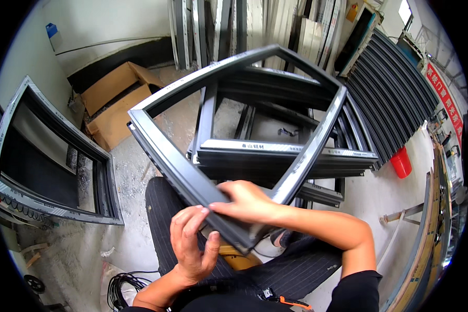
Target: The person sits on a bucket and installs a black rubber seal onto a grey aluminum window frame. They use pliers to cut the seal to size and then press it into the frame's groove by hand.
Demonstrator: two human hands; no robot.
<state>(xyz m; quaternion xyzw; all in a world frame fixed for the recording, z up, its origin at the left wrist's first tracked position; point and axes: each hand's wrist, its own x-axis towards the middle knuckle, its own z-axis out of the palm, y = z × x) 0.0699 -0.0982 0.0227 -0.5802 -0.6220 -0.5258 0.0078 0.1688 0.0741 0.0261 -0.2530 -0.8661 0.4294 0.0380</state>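
A dark grey aluminium window frame (pixel 174 161) is tilted over my lap, one corner pointing toward me. My right hand (pixel 244 202) reaches across from the right and grips its near left rail close to that corner. On the outer side of the same rail is my left hand (pixel 192 244), palm turned up, thumb apart and fingertips against the edge. Beneath the tilted frame lie several more window frames (pixel 255 151), stacked and partly hidden by it. A tool with an orange handle (pixel 295 302) shows at my waist.
Another frame (pixel 57 205) leans at the left, near an open cardboard box (pixel 117 117). Long profiles (pixel 221 34) stand against the back wall. Dark ribbed profiles (pixel 392 93) and a red bucket (pixel 401 163) are at the right. Coiled black cable (pixel 122 290) lies lower left.
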